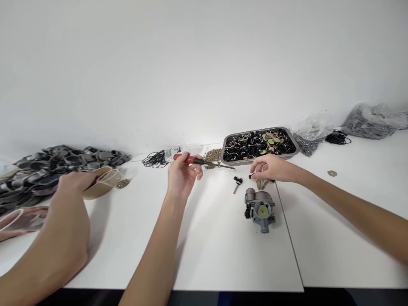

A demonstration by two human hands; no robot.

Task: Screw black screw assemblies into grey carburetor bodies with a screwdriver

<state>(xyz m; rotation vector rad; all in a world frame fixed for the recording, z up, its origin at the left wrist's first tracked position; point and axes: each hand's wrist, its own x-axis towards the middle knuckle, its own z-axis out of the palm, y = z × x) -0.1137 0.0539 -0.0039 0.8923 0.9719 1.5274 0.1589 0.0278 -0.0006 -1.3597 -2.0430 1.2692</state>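
My left hand [182,175] is closed round the red handle of a screwdriver [191,159], whose thin metal blade points right above the table. Behind the carburetor [262,208], my right hand [270,168] reaches down with curled fingers among small metal shafts [260,184] with black ends. Its fingertips are closed at one of these shafts, partly hidden by the hand. The carburetor stands on the table, with a yellowish disc in its round opening facing me. Another black-ended shaft [236,184] lies apart, left of the right hand.
A metal tray [228,162] holds black parts and brass-coloured discs. Small brass pieces [213,156] are heaped beside it. One loose disc [332,173] lies right. At left, a co-worker's arm [60,229] reaches past a clear cup [111,177] toward piled grey-black parts [63,159].
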